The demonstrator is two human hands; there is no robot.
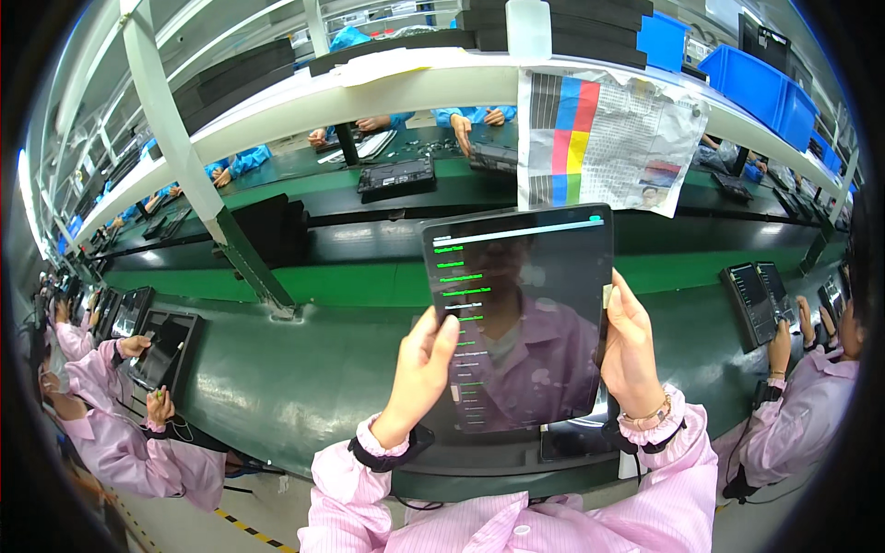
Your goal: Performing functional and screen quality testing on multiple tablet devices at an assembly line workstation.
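Note:
A black tablet with a lit list of green and white text lines is held up before me, tilted toward me. My left hand grips its left edge, the thumb lying over the screen. On the other side my right hand is wrapped round the right edge, most of its fingers hidden behind the tablet. Beneath it, a second dark tablet lies in a black tray at the bench's near edge, partly covered. The screen mirrors a pink work coat.
The green bench runs left and right, with a green-and-white post rising from it. A printed sheet hangs from the shelf rail. Co-workers with tablets sit at left and right; blue-sleeved people work across the bench.

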